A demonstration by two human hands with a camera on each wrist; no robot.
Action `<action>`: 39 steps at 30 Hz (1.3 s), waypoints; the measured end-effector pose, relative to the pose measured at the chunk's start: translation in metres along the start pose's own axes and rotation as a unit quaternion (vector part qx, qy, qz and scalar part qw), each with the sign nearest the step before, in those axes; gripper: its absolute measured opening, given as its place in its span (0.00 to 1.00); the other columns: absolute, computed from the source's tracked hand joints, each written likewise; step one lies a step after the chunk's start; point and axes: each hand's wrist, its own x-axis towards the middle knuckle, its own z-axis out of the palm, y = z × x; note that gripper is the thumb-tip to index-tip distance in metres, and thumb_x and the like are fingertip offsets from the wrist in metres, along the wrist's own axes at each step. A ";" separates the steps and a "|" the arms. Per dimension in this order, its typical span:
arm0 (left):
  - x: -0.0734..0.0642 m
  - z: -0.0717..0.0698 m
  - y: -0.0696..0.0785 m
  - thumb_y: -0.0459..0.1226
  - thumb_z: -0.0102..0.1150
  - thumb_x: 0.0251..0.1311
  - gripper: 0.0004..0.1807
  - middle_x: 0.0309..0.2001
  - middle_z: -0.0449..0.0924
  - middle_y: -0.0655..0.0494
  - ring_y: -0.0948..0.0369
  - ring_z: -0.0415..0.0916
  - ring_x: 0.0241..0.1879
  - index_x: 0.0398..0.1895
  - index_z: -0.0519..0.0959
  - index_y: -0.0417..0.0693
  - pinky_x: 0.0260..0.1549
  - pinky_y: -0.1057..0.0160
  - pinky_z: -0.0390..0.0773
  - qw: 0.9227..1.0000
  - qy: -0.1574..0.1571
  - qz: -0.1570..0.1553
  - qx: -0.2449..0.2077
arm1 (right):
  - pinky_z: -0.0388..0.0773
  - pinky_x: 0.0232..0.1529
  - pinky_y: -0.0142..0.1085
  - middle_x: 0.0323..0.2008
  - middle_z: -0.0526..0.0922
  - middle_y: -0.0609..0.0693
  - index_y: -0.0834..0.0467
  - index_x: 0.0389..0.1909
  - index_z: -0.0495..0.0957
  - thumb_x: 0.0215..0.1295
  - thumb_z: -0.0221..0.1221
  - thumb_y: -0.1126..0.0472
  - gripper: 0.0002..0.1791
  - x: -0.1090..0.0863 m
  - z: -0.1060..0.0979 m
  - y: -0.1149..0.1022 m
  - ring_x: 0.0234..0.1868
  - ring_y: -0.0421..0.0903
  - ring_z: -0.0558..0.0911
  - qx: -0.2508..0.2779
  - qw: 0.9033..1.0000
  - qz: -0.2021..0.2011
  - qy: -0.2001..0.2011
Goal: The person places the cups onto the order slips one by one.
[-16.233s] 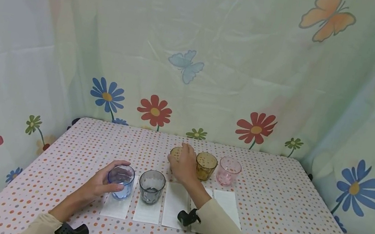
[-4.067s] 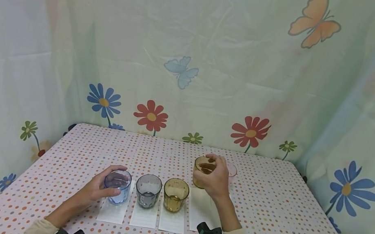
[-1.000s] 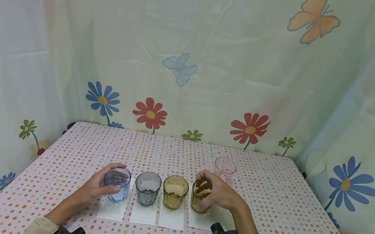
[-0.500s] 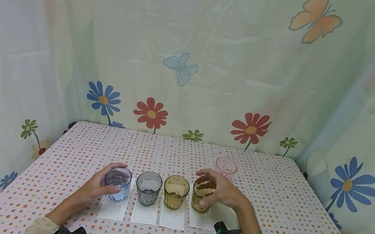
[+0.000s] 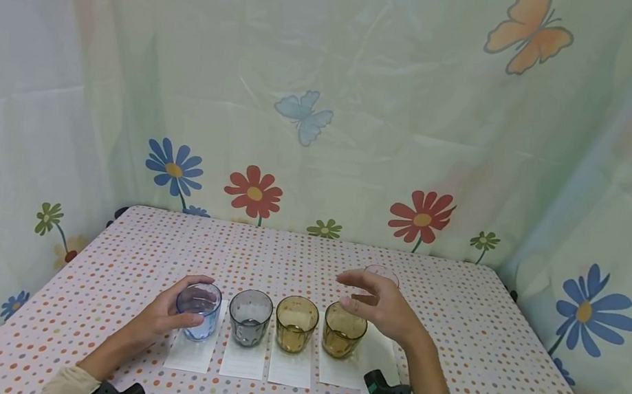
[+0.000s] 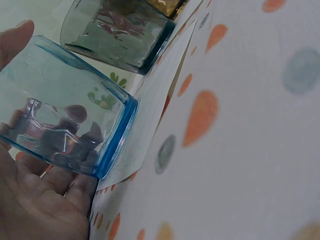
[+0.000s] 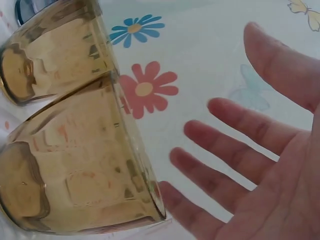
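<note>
On the left, my left hand (image 5: 161,314) holds a blue glass (image 5: 207,318), thumb on the near side and fingers behind it. In the left wrist view the blue glass (image 6: 65,105) has its base by a white paper slip. To its right stand a grey glass (image 5: 249,318), an amber glass (image 5: 295,325) and a second amber glass (image 5: 341,341), each upright on a slip. My right hand (image 5: 391,311) hovers just above and right of the second amber glass, holding nothing. Its fingers are spread beside that amber glass (image 7: 80,170) in the right wrist view.
A pink glass (image 5: 383,271) stands farther back, mostly hidden behind the right hand. Another paper slip (image 5: 383,358) lies right of the second amber glass, partly under the right forearm. The dotted tablecloth (image 5: 488,365) reaches a flowered curtain (image 5: 353,161) at the back.
Earlier the right hand brought both amber glasses forward onto slips, one after the other. Since half a second ago it has let go of the second and risen. The left hand stays on the blue glass.
</note>
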 end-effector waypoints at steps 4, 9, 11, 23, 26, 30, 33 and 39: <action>0.001 0.000 0.001 0.32 0.57 0.69 0.34 0.64 0.73 0.38 0.51 0.76 0.62 0.75 0.59 0.47 0.60 0.65 0.74 1.000 0.006 -0.004 0.000 | 0.72 0.62 0.62 0.60 0.78 0.65 0.67 0.62 0.74 0.70 0.63 0.61 0.24 0.003 -0.003 -0.002 0.62 0.67 0.76 -0.017 0.998 -0.010 0.056; 0.001 0.001 0.000 0.32 0.57 0.68 0.34 0.64 0.73 0.39 0.52 0.76 0.62 0.76 0.59 0.47 0.60 0.66 0.74 1.000 0.007 -0.012 -0.005 | 0.76 0.58 0.62 0.60 0.79 0.63 0.63 0.59 0.77 0.69 0.64 0.59 0.21 0.004 -0.005 0.001 0.61 0.70 0.77 -0.024 0.992 0.012 0.127; 0.001 0.001 -0.002 0.31 0.56 0.69 0.33 0.64 0.73 0.39 0.52 0.76 0.62 0.76 0.59 0.47 0.60 0.66 0.74 1.000 0.004 -0.009 -0.003 | 0.75 0.59 0.63 0.59 0.79 0.63 0.62 0.58 0.78 0.69 0.64 0.60 0.19 0.005 -0.006 0.003 0.61 0.70 0.77 -0.021 0.989 0.014 0.148; -0.001 -0.001 -0.006 0.30 0.53 0.70 0.33 0.64 0.72 0.37 0.56 0.76 0.61 0.76 0.57 0.46 0.61 0.66 0.73 1.000 -0.004 -0.008 -0.012 | 0.59 0.69 0.66 0.67 0.70 0.65 0.64 0.65 0.72 0.67 0.65 0.52 0.31 0.020 -0.015 0.027 0.71 0.65 0.63 -0.160 0.956 0.096 0.226; 0.000 0.000 -0.006 0.31 0.54 0.70 0.33 0.64 0.72 0.37 0.55 0.76 0.62 0.76 0.57 0.45 0.61 0.67 0.73 1.000 -0.003 -0.012 -0.011 | 0.57 0.69 0.67 0.70 0.67 0.66 0.65 0.69 0.67 0.67 0.66 0.51 0.36 0.021 -0.018 0.032 0.72 0.66 0.61 -0.171 0.955 0.120 0.210; 0.001 -0.001 -0.005 0.31 0.54 0.70 0.33 0.64 0.72 0.36 0.55 0.76 0.62 0.76 0.57 0.45 0.61 0.67 0.73 1.000 -0.002 -0.012 -0.015 | 0.57 0.69 0.69 0.73 0.61 0.67 0.65 0.73 0.61 0.66 0.66 0.49 0.42 0.024 -0.019 0.040 0.74 0.68 0.58 -0.167 0.958 0.148 0.180; 0.001 -0.001 -0.004 0.31 0.54 0.70 0.33 0.64 0.72 0.37 0.55 0.76 0.61 0.76 0.58 0.47 0.60 0.67 0.73 1.000 0.005 -0.019 -0.011 | 0.56 0.70 0.68 0.75 0.58 0.68 0.64 0.75 0.58 0.66 0.66 0.48 0.45 0.025 -0.018 0.047 0.75 0.68 0.56 -0.154 0.961 0.173 0.154; 0.001 0.000 -0.004 0.32 0.55 0.70 0.32 0.64 0.72 0.38 0.57 0.76 0.61 0.75 0.59 0.48 0.60 0.68 0.73 1.000 0.008 -0.031 0.000 | 0.62 0.68 0.65 0.75 0.59 0.68 0.64 0.76 0.56 0.68 0.65 0.46 0.45 0.025 -0.012 0.059 0.74 0.69 0.60 -0.137 0.957 0.218 0.131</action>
